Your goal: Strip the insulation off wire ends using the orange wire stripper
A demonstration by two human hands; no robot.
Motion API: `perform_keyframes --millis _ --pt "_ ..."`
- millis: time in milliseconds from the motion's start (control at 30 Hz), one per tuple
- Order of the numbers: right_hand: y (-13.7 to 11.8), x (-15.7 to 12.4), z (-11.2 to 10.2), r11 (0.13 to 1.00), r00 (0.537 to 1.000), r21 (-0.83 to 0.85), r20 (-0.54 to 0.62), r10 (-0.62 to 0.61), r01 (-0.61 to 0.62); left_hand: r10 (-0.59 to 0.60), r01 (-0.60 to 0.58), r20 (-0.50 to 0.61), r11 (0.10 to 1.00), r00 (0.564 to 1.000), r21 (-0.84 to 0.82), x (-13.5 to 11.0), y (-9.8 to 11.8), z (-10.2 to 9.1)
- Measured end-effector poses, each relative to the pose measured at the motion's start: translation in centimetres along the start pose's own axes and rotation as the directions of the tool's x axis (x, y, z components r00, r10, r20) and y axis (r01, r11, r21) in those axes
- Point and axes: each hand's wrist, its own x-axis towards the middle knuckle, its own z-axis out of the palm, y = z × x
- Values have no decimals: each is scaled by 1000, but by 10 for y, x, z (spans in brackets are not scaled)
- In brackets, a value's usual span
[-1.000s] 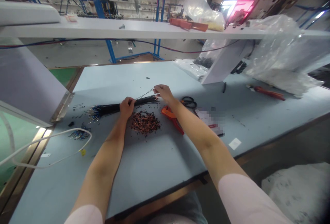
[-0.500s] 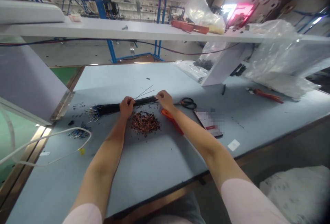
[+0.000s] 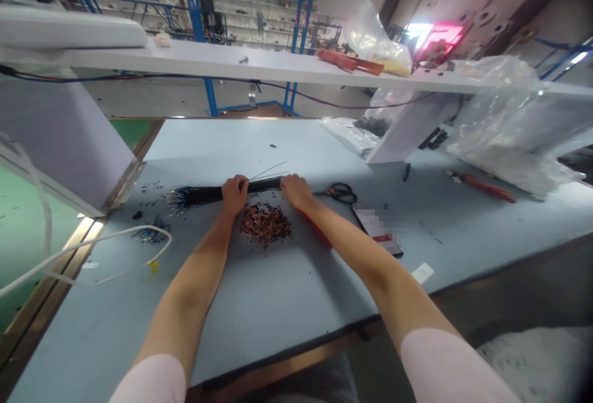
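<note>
One black wire bundle (image 3: 204, 193), blue-tipped, strands (image 3: 269, 171) splayed, under left hand (image 3: 235, 194), right hand (image 3: 296, 191).

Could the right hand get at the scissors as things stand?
Probably yes. The scissors lie on the table just right of the right hand, with only bare tabletop between. That hand is at the end of the bundle, though whether it grips it is unclear.
</note>
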Motion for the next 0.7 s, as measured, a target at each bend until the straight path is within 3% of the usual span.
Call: perform_keyframes --millis 300,400,533,633,700 --pt "60 -30 -50 973 975 -136 -146 168 -188 10 -14 36 994 999 113 -2 10 -2" --pt "72 -44 -55 964 957 -101 -183 225 -246 -26 23 17 990 1000 140 -3 12 -3" --pt "69 -59 -49 957 932 12 -226 284 -288 -71 74 -25 979 997 190 -4 14 -4" --pt "65 -70 -46 928 874 162 -314 371 -336 -86 97 -57 967 995 236 -8 15 -8" --pt "66 -79 -47 883 795 294 -394 461 -366 -84 99 -68 958 994 268 -10 15 -11"
